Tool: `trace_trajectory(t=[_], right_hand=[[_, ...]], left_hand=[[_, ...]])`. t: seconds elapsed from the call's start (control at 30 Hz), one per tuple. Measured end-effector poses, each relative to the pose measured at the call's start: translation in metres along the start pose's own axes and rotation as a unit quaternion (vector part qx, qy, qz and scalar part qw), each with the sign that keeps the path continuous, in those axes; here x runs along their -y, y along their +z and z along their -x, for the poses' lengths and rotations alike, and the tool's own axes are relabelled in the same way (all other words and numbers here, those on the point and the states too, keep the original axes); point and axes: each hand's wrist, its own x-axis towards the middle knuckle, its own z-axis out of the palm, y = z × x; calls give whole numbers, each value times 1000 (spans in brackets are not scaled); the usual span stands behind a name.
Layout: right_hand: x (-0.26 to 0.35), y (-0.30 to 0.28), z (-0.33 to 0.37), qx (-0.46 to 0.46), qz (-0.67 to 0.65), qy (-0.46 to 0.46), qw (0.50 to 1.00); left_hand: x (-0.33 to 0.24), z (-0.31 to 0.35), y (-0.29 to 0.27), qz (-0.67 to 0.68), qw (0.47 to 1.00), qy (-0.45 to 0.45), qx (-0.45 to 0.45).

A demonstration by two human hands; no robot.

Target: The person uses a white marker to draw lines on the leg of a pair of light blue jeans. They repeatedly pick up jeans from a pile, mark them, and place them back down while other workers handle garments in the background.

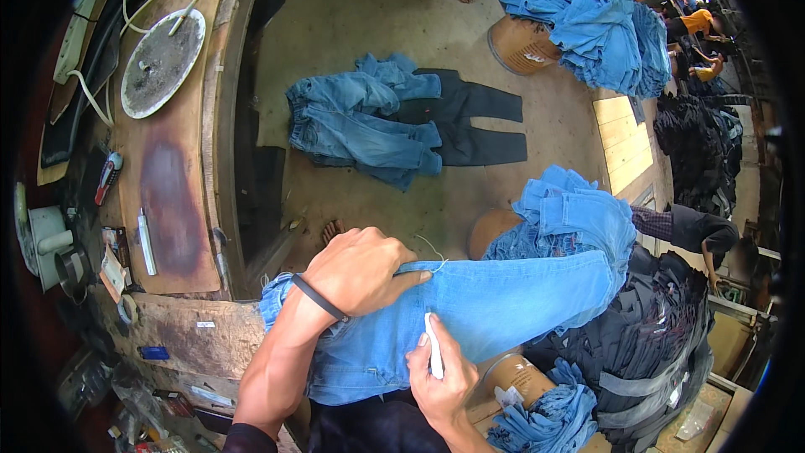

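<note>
**At the light-blue jeans: upper edge pinched, white tool gripped**

Light-blue jeans: laid out lengthwise before the wearer, left end brought to the workbench, right end met by a heap of denim (where one stops and the other starts cannot be told).

Left hand: set on the upper edge of the jeans, the cloth pinched between thumb and fingers; a loose pale thread is seen just beside the fingertips. A black wristband is worn.

Right hand: placed over the lower side of the jeans, fingers closed around the white tool, which is pointed away from the wearer; whether the cloth is touched by its tip cannot be told.

Left of the jeans, on the bench: one round grey dish, one red-and-grey cutter, one slim pale stick.

Beyond the jeans, on the floor: blue garments, partly laid over dark trousers.

Beyond and to the right: a brown drum, topped with piled denim.

Right of the jeans: a bulky dark cloth heap.
</note>
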Motion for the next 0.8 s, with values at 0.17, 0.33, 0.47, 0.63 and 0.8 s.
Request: trace_trajectory(t=[0.17,0.33,0.47,0.63,0.8], right_hand=[[-1,1,1,19,46,-27,998],[-3,3,-3,-22,10,-36,999],[-1,3,-3,3,39,-34,999],[-2,1,1,-4,20,3,1000],[-6,0,11,14,-9,9,1000]], left_hand=[[2,0,4,-1,1000,7,1],[4,0,5,-3,1000,20,-22],[2,1,3,2,1000,3,0],[0,0,1,-1,1000,-8,5],[3,0,3,7,1000,10,-4]])
